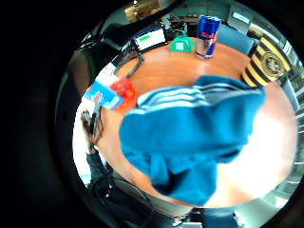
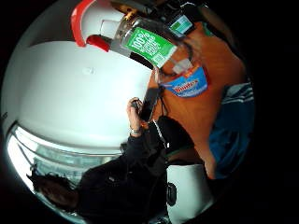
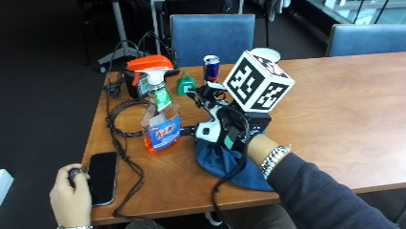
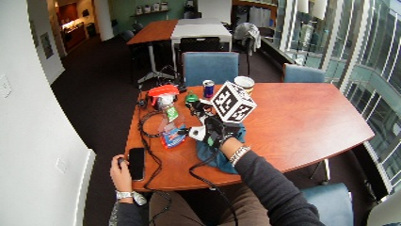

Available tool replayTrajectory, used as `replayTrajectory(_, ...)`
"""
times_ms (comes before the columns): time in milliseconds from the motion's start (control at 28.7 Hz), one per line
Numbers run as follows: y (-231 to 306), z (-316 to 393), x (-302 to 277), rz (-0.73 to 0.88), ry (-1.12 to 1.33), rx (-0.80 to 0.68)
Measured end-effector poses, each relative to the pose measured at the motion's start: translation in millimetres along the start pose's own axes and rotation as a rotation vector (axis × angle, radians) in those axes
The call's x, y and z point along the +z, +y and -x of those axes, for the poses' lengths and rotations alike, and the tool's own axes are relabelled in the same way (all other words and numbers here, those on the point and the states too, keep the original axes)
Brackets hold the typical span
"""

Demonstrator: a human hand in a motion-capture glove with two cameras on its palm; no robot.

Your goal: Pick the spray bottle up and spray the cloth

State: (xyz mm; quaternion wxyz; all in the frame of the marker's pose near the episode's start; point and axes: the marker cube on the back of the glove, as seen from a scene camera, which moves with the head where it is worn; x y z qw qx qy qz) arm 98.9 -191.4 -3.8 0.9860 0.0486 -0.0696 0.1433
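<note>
While the gloved right hand (image 3: 231, 131) hovers over the blue cloth (image 3: 222, 164), hiding most of it, its fingers cannot be made out; the spray bottle (image 3: 158, 112) stands upright just beside.

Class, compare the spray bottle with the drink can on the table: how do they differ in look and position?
The clear spray bottle with an orange trigger head is taller than the blue and silver drink can. The bottle's clear body shows orange liquid low down; the can is opaque metal. The bottle stands just beside the gloved right hand and the blue cloth; the can stands at the far edge. Both are upright on the wooden table.
</note>
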Motion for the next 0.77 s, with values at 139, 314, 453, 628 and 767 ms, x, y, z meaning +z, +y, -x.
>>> replayTrajectory(139,33,-1,-8,0.035,0.168,-0.065)
replayTrajectory(314,70,10,-15,0.069,0.274,-0.157)
replayTrajectory(453,100,25,-17,0.116,0.299,-0.224)
replayTrajectory(628,132,45,-15,0.155,0.266,-0.295)
replayTrajectory(767,143,53,-13,0.174,0.248,-0.321)
